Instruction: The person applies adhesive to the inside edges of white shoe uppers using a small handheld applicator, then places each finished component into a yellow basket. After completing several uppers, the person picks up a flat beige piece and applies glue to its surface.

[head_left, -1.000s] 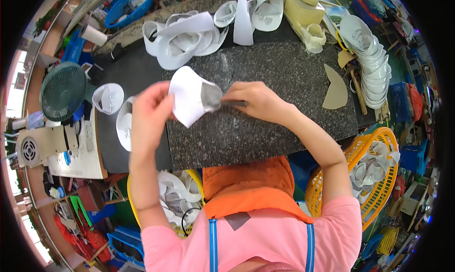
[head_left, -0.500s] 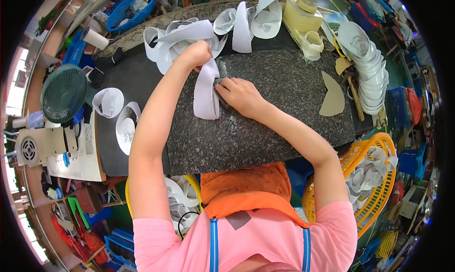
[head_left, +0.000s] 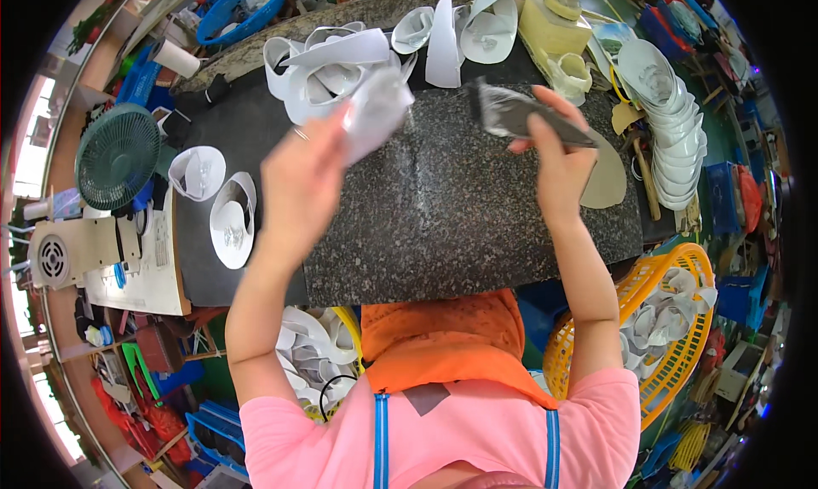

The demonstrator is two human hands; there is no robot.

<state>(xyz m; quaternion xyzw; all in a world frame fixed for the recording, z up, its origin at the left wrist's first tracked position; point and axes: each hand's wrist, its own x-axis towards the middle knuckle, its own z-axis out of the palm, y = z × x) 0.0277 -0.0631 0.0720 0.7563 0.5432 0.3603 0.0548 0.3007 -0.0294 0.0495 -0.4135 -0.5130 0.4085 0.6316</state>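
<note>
My left hand (head_left: 308,175), smeared by motion, grips a white curved sheet piece (head_left: 375,121) by its lower left part, raised over the dark speckled stone slab (head_left: 426,225). My right hand (head_left: 558,152) is closed around a flat dark grey blade-like tool (head_left: 532,118) with a shiny far end; its exact kind I cannot make out. That tool is held above the slab's right side, apart from the white piece. Behind my left hand lies a pile of white curved pieces (head_left: 336,59), partly hidden by the held one.
More white pieces stand at the back (head_left: 444,42) and left (head_left: 232,221). To the right are a beige template (head_left: 607,178), a hammer-like wooden handle (head_left: 645,178) and stacked white cups of sheet (head_left: 673,140). A yellow basket (head_left: 682,344) stands low right; a green fan (head_left: 117,157) far left.
My hands have moved apart. The left has lifted the white piece off the slab; the right has risen with the dark tool toward the right.
</note>
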